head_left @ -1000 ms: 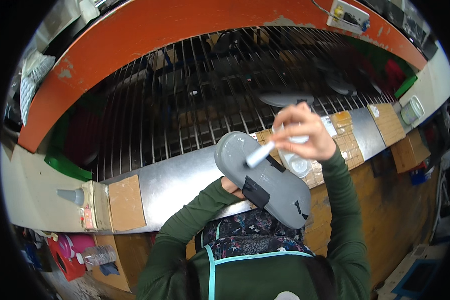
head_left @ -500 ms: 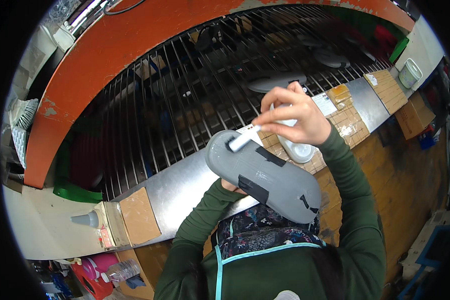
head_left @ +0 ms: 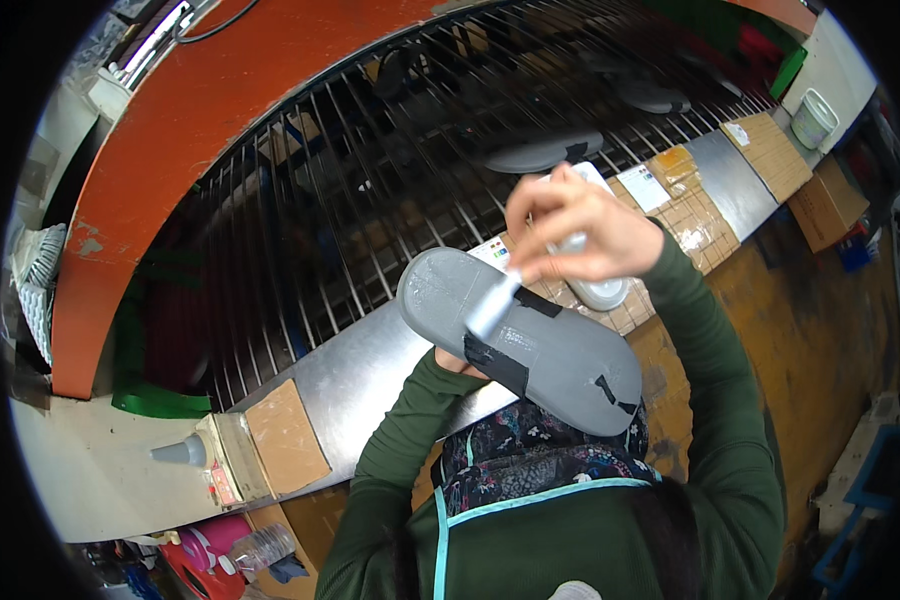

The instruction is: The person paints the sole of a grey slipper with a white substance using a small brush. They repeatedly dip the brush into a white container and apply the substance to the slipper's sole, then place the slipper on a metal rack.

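Note:
A grey sandal sole (head_left: 570, 365) with black patches is held tilted in front of me, over the table's near edge. My left hand (head_left: 454, 362) grips it from beneath; most of its fingers are hidden by the sole. In my right hand (head_left: 582, 232), pinched between thumb and fingers, is a white-handled brush (head_left: 492, 308), blurred by motion. Its lower end is at the sole's surface, beside the black side patch. Wet-looking gloss shows on the rounded left end. Behind my right hand stands a white oblong container (head_left: 602, 294), partly covered.
Beyond the metal-topped ledge (head_left: 345, 385) runs a conveyor of metal rods (head_left: 340, 230), with another grey sole (head_left: 542, 152) lying on it. An orange arched cover (head_left: 160, 180) spans the back. Cardboard (head_left: 286, 435) and a grey cone (head_left: 178, 453) are at left; a small tub (head_left: 815, 120) stands far right.
The brush has moved from the sole's rounded left end toward its near-side black patch. My right hand shifted with it, and the sole moved slightly left and up in view.

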{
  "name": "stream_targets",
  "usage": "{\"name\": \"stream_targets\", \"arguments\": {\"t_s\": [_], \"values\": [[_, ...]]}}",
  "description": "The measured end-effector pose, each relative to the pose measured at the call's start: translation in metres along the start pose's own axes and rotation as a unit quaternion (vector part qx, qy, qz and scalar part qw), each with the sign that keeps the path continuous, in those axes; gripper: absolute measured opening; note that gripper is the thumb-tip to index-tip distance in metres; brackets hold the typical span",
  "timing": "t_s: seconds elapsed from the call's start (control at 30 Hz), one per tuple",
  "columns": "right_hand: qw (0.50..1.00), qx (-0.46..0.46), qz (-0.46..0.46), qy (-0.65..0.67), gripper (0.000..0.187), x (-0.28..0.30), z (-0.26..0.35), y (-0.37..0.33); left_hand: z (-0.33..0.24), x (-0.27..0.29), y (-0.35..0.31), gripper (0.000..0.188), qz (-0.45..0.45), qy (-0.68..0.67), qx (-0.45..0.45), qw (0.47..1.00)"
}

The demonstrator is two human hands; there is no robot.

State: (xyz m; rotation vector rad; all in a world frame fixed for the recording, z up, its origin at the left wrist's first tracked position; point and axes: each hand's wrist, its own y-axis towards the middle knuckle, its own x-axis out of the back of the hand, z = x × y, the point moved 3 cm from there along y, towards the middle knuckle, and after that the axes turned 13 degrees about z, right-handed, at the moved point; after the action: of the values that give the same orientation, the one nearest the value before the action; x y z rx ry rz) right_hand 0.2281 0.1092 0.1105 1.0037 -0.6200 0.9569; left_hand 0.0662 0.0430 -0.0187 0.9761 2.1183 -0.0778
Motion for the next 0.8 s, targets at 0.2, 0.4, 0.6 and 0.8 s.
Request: {"name": "stream_targets", "arguments": {"t_s": [0.2,0.4,0.6,0.8], "values": [[0.993,-0.114,0.014,-0.034,0.016,-0.007,-0.008,-0.045,-0.007,0.017,-0.022,0.057,-0.002,-0.102,-0.098,0.990],[0.785,-0.266,-0.296,0.475,0.054,-0.056,0.010,-0.149,-0.032,0.050,-0.054,0.061,-0.055,-0.071,-0.205,0.975],[0.600,-0.211,-0.366,0.680,0.088,-0.116,0.053,-0.129,-0.022,0.066,-0.034,0.067,-0.009,-0.181,-0.200,0.963],[0.521,-0.135,-0.445,0.716,0.093,-0.112,0.053,-0.094,-0.007,0.006,-0.031,0.077,-0.168,0.000,-0.303,0.938]]}}
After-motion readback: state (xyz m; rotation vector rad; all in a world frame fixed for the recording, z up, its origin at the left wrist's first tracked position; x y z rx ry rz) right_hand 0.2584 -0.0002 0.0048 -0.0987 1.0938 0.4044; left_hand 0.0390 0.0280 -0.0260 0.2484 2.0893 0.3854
